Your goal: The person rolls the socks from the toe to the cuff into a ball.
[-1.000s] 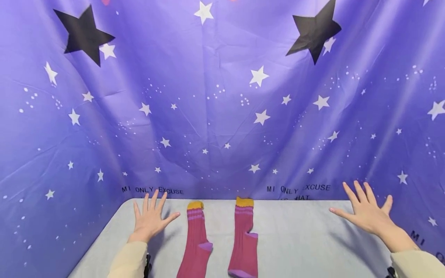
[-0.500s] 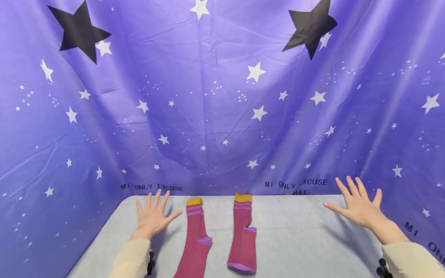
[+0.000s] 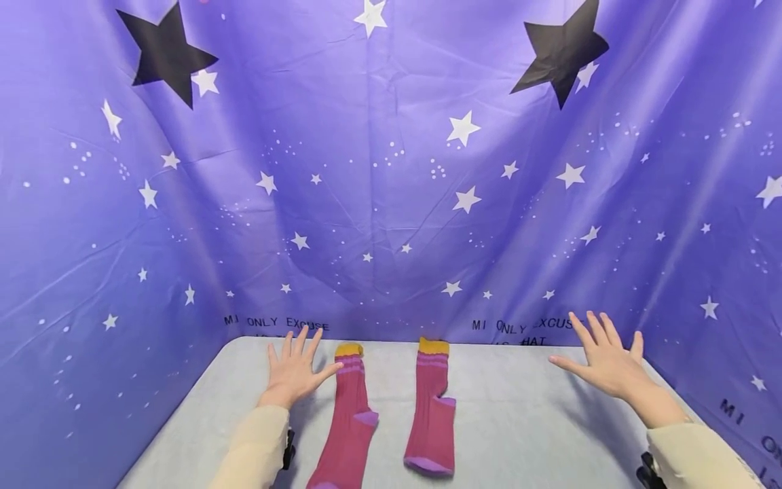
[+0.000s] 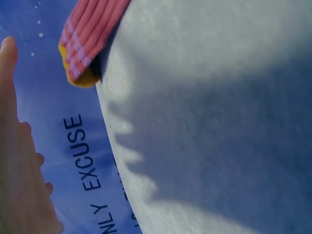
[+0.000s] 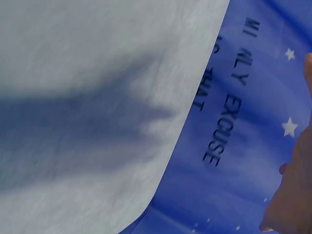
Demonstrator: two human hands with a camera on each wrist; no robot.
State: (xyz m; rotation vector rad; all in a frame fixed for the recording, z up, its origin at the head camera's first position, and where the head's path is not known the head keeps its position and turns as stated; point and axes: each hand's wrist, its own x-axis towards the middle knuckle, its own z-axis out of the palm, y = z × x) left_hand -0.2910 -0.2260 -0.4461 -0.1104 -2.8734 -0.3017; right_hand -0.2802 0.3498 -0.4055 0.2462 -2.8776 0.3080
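Note:
Two pink-red socks with yellow cuffs and purple stripes, heels and toes lie flat on the grey table. The left sock (image 3: 347,435) runs to the bottom edge of the head view; the right sock (image 3: 431,421) shows whole. My left hand (image 3: 294,373) hovers with fingers spread just left of the left sock, holding nothing. Far to the right of the socks, my right hand (image 3: 611,363) is held above the table, also with spread fingers and nothing in it. In the left wrist view a ribbed sock cuff (image 4: 85,48) appears beyond the thumb.
The grey table (image 3: 507,407) has a rounded far left corner. A purple curtain (image 3: 391,170) with white and black stars hangs behind it and along both sides. Both hands cast shadows on the tabletop.
Both hands have drifted inward: the left hand to the right, closer to the left sock, and the right hand to the left. The head view has shifted slightly. Both socks stay in place.

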